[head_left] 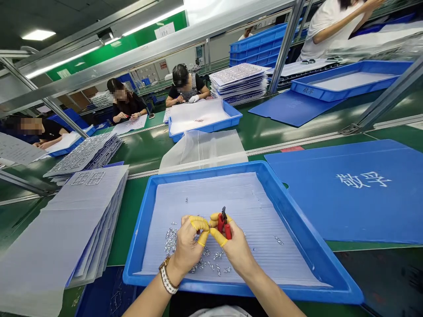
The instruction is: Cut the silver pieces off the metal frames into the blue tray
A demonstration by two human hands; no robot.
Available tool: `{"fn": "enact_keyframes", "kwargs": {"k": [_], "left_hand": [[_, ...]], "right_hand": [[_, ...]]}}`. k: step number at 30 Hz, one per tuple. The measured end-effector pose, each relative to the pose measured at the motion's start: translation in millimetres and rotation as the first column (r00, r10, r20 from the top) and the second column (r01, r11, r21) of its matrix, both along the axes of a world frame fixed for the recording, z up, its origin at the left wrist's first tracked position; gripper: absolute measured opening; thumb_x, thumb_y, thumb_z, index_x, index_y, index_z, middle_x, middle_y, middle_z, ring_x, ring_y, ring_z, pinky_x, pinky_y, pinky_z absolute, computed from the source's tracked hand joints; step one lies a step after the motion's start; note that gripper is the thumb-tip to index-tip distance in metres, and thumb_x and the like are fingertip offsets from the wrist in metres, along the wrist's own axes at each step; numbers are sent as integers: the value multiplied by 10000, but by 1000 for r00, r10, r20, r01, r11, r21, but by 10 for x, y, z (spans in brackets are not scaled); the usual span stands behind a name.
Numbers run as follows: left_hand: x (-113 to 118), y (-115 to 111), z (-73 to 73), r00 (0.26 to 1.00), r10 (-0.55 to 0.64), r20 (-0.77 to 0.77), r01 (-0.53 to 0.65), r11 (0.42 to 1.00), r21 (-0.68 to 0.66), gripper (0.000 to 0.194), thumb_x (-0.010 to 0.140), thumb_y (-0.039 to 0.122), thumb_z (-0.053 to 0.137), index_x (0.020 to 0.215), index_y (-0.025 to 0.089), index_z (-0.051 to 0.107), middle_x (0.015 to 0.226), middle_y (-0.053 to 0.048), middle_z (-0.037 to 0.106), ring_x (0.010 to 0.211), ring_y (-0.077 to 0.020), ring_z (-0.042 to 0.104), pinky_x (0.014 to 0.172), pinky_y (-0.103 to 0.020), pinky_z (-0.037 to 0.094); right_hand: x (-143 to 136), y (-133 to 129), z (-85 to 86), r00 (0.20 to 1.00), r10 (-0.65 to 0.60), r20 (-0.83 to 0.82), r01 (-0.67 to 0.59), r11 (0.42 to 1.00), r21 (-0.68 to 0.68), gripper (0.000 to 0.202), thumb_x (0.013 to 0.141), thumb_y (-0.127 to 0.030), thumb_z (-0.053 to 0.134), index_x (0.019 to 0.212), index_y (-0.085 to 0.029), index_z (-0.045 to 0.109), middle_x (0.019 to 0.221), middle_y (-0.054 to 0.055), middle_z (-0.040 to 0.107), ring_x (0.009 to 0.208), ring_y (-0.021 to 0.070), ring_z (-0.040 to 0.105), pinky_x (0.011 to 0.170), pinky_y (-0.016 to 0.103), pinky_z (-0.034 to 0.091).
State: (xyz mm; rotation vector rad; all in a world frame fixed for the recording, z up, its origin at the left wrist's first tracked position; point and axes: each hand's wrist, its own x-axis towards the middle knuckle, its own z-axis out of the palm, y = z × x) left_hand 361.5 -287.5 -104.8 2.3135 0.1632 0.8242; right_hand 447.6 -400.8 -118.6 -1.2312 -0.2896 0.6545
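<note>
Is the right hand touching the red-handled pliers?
Touching. The head view shows the red-handled pliers lodged in the curled right hand, gripped by their handles.

So from my remote seat: near tray in the middle, liner inside, parts on that, mostly near left. Left hand and right hand are over it, pliers in the right. Sheet stack to the left, board to the right. Just behind I've got film, then a far tray, another stack right of that.
</note>
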Motion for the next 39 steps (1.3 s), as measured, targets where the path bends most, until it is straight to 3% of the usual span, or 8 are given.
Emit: {"fn": "enact_keyframes", "kwargs": {"k": [7,18,22,27,39], "left_hand": [[-1,-2,-120,1000,28,-3,-29,987,-157,77,852,143,566,819,211,582,821,-38,650,764,-170,582,672,-302,464],[3,-21,-86,999,54,5,-54,998,-42,111,853,106,561,825,213,573,802,-21,633,743,-158,563,708,-315,441],[6,-22,-73,997,70,-24,-71,996,-51,115,839,101,570,808,211,576,788,-16,635,726,-157,551,709,-317,429],[19,-37,-67,996,50,-67,-64,973,-222,102,808,111,600,760,201,588,756,-14,620,693,-149,523,661,-285,430],[23,-65,-68,999,-2,-42,-23,816,-578,91,734,120,688,691,174,628,722,-18,625,721,-155,538,675,-268,427]], "right_hand": [[-29,24,33,1000,-21,-21,21,1000,-12,393,632,-405,778,949,-223,634,872,38,687,831,227,651,815,379,516],[-23,31,-72,999,-21,-42,21,1000,14,412,661,-454,771,964,-209,636,875,47,673,844,224,632,814,373,492],[56,9,-61,997,-20,-81,20,1000,7,425,658,-459,777,962,-199,635,834,40,662,751,198,598,720,349,472],[138,12,39,973,31,-230,-24,999,33,396,621,-403,807,894,-182,623,679,-18,591,582,135,504,595,299,414],[119,31,79,918,213,-334,-187,976,111,321,602,-346,799,810,-188,613,630,-30,548,575,129,475,551,281,413]]}}
